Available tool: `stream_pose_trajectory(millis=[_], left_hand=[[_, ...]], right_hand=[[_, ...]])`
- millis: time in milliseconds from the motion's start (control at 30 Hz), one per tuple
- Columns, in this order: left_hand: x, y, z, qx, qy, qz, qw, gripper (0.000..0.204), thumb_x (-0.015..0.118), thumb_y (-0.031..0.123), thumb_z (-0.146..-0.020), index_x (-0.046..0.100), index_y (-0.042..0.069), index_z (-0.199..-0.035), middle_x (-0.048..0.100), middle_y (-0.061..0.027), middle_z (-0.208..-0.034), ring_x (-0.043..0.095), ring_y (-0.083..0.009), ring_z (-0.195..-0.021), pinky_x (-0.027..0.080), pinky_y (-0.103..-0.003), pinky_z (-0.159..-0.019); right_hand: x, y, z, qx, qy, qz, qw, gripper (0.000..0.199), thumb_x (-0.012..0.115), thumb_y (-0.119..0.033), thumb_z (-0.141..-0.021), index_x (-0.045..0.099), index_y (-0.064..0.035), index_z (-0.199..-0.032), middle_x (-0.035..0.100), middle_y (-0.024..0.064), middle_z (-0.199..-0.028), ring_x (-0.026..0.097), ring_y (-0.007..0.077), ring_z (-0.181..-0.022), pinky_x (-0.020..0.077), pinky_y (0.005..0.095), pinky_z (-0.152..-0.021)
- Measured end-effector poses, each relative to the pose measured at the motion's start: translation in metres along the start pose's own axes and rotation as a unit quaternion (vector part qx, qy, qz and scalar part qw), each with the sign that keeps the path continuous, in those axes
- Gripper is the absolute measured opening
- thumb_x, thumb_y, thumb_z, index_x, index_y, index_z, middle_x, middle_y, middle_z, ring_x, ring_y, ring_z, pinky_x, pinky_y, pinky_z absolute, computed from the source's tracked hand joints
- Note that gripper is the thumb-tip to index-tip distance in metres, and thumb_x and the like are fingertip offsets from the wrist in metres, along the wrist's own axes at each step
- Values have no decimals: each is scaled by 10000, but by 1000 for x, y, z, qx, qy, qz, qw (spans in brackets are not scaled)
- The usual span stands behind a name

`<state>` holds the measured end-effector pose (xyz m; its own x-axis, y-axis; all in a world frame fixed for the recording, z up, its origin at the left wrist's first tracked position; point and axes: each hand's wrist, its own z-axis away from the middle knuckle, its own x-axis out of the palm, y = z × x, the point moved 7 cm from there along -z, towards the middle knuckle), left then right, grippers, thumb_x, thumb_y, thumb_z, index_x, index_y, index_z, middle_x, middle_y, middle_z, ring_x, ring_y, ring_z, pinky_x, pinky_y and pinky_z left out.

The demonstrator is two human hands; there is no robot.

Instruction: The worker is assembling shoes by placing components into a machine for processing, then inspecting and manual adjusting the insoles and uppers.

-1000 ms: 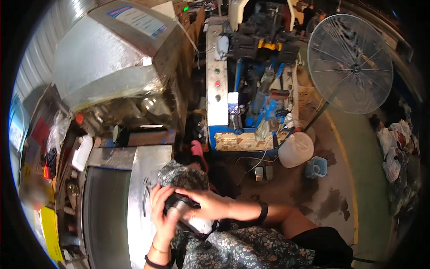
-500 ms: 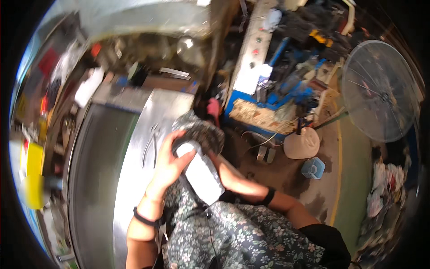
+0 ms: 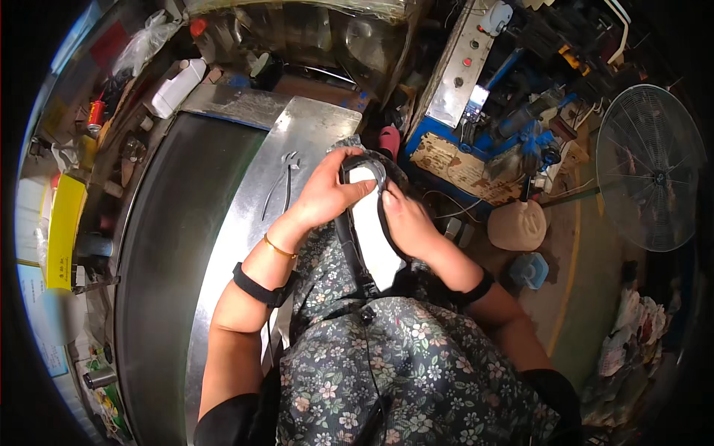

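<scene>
Over my lap I hold a shoe upper (image 3: 370,230), its white bottom face turned up and dark material round the rim. My left hand (image 3: 325,195) grips the rounded far end, thumb lying on the white face and fingers round the outer edge. Closed on the right edge of the same end, my right hand (image 3: 407,223) has its thumb near the rim; some of its fingers are hidden underneath. Left of my hands, pliers (image 3: 290,161) with long dark handles lie on a shiny metal ledge (image 3: 249,197).
A dark conveyor belt (image 3: 178,282) runs along the left beyond the ledge. Ahead to the right stands a blue machine with a button panel (image 3: 455,82). A beige jug (image 3: 518,226), a light-blue basket (image 3: 529,270) and a large fan (image 3: 647,171) are at the right.
The view has shifted, so the surroundings appear farther right. My right hand, earlier mostly hidden behind the shoe upper, now shows on its right edge. The left hand still grips the far end.
</scene>
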<state>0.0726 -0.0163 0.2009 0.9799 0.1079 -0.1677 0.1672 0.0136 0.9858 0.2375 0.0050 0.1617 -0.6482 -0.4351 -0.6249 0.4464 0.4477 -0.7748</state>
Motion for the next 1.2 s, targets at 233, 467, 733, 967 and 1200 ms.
stream_pose_trajectory(millis=[233, 467, 733, 967, 1200], left_hand=[[7, 6, 8, 2, -42, 147, 988, 562, 712, 138, -863, 484, 0, -1358, 611, -67, -1180, 568, -152, -1085, 454, -290, -962], [-9, -38, 70, -95, 232, -250, 935, 516, 385, 343, -1033, 467, -59, -1345, 645, -299, -1121, 651, -396, -1033, 506, -479, -903], [-8, 0, 68, -13, 63, -364, 929, 531, 512, 264, -983, 304, -122, -1282, 516, -336, -1143, 541, -423, -1088, 473, -446, -892], [21, -26, 107, 36, 114, -159, 980, 769, 509, 233, -991, 32, -73, -1510, 191, -329, -1537, 194, -423, -1454, 204, -427, -1185], [-7, -33, 58, -14, 139, 200, 970, 675, 359, 504, -1032, 294, 31, -1509, 328, -154, -1533, 295, -240, -1421, 236, -354, -1165]], right_hand=[[26, 1, 54, -35, -23, -201, 979, 603, 453, -273, -1040, 220, 53, -1491, 398, 226, -1465, 371, 297, -1372, 264, 355, -1144], [37, -6, 17, 63, -13, -312, 948, 592, 526, -288, -1010, 328, 91, -1418, 540, 268, -1282, 532, 340, -1208, 407, 386, -1009], [41, -22, 17, 28, -21, -265, 964, 606, 485, -232, -1026, 220, 107, -1452, 470, 273, -1367, 488, 325, -1255, 373, 379, -1056], [41, -28, 32, 51, -7, -276, 960, 590, 433, -214, -1040, 183, 86, -1483, 384, 291, -1443, 404, 339, -1341, 309, 391, -1114], [41, -16, 57, -7, -75, -181, 981, 709, 456, -254, -1029, 45, 75, -1504, 237, 322, -1507, 250, 393, -1429, 214, 414, -1154]])
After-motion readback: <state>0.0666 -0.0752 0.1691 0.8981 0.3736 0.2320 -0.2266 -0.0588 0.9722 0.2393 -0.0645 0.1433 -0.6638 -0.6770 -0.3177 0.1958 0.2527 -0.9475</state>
